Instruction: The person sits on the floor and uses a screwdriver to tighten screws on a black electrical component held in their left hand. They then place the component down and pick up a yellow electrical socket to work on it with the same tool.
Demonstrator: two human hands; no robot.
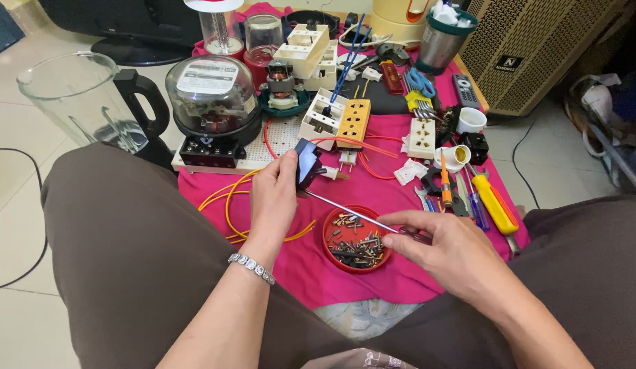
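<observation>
Gripping a small black plastic plug housing (307,162), the left hand (273,198) holds it above the round red dish of screws (357,239). Right hand (448,253) pinches a slim metal-shafted screwdriver (352,212); long axis runs up-left over the dish, tip pointing into the housing's underside.

Left hand (273,198) holds a small black plug-like part (307,162) upright between its fingers (288,164). Right hand (446,251) grips a thin screwdriver (352,212); the shaft slants up-left, tip at the black part's base. Below the shaft: red round dish (329,240) of screws on a pink cloth (311,273). Orange wire (229,198) loops beside the left hand. Yellow-handled screwdriver (494,203) lies to the right, apart
</observation>
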